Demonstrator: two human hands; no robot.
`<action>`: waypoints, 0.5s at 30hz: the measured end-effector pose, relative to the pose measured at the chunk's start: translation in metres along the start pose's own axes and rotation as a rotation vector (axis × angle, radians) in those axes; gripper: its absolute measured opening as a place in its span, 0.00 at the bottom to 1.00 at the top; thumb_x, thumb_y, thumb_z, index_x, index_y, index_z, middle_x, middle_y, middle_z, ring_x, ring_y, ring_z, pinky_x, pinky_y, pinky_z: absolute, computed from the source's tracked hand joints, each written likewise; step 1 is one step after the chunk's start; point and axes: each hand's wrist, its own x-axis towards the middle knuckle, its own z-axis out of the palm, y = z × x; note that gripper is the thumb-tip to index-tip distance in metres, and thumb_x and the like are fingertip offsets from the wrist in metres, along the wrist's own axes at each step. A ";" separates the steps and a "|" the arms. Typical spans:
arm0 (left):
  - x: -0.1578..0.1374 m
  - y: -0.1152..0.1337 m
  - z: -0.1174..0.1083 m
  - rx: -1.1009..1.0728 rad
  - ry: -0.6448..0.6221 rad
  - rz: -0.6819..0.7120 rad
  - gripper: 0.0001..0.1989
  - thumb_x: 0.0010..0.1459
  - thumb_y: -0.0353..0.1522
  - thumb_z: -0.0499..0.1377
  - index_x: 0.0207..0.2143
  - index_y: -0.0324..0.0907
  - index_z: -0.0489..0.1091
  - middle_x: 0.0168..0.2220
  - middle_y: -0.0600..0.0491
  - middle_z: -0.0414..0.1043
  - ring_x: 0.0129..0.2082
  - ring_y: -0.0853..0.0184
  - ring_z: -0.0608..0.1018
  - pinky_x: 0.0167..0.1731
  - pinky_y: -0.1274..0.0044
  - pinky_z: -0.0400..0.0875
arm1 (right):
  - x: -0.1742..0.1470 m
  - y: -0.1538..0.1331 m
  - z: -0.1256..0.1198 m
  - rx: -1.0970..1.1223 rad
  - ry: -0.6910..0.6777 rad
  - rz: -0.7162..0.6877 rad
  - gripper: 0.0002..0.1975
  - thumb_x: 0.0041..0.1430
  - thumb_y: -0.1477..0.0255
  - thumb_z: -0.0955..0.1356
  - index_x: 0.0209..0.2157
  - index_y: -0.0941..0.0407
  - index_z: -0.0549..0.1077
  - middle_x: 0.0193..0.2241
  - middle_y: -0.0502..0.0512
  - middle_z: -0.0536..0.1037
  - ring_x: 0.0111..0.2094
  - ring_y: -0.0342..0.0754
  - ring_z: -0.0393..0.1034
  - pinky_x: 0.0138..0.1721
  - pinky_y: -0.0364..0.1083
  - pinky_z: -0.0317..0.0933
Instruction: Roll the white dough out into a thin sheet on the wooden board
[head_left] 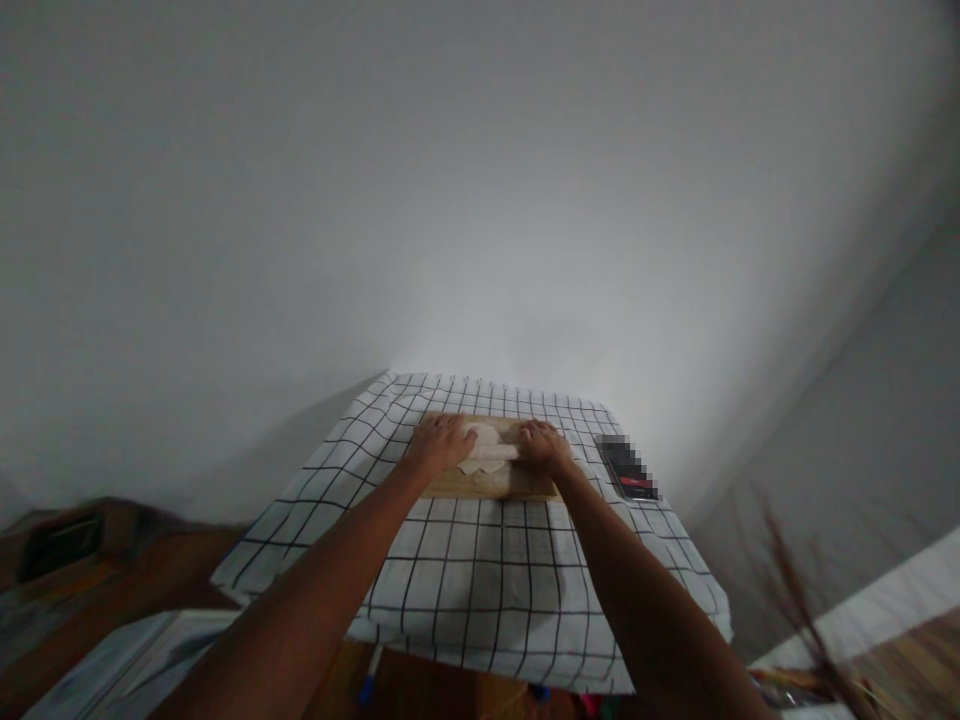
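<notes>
A pale rolling pin [501,452] lies crosswise over a flat, uneven-edged sheet of dough [484,434]. Beneath them is a wooden board [487,487]. My left hand [441,440] is closed over the pin's left end, with the thumb towards the dough. At the other end, my right hand [544,442] wraps round the pin. Both ends of the pin are hidden under my hands. The dough shows on the near and far sides of the pin, closer to my left hand.
A white tablecloth with black grid lines [457,560] covers the table. Near its right edge lies a dark phone-like object [630,470], partly pixelated. A white wall [480,220] rises behind the table. Blurred thin twigs [795,580] stand at the lower right.
</notes>
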 end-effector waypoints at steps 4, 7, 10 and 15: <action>-0.006 0.002 0.000 0.007 0.023 -0.020 0.28 0.66 0.45 0.46 0.61 0.41 0.64 0.62 0.43 0.66 0.61 0.51 0.67 0.61 0.61 0.58 | -0.010 -0.003 0.000 0.015 0.037 0.052 0.23 0.72 0.67 0.52 0.59 0.54 0.67 0.58 0.60 0.71 0.60 0.53 0.64 0.57 0.54 0.59; -0.010 0.003 0.000 0.010 0.027 -0.041 0.28 0.65 0.45 0.47 0.61 0.40 0.65 0.61 0.41 0.68 0.60 0.50 0.68 0.59 0.60 0.60 | -0.018 -0.005 -0.002 0.015 0.062 0.049 0.23 0.72 0.67 0.52 0.58 0.54 0.69 0.59 0.60 0.71 0.59 0.54 0.64 0.56 0.54 0.60; -0.012 0.004 -0.002 0.034 0.026 -0.042 0.25 0.65 0.45 0.49 0.58 0.43 0.67 0.58 0.41 0.71 0.58 0.51 0.71 0.57 0.59 0.62 | -0.026 -0.008 -0.006 0.011 0.078 0.023 0.21 0.72 0.68 0.54 0.56 0.54 0.71 0.59 0.60 0.70 0.61 0.54 0.62 0.57 0.54 0.59; -0.015 0.003 -0.003 0.063 0.056 0.013 0.22 0.66 0.42 0.50 0.56 0.41 0.69 0.55 0.39 0.73 0.56 0.52 0.73 0.57 0.60 0.62 | -0.032 -0.009 -0.009 0.003 0.068 -0.031 0.19 0.71 0.70 0.56 0.53 0.54 0.72 0.59 0.60 0.71 0.62 0.54 0.60 0.59 0.54 0.57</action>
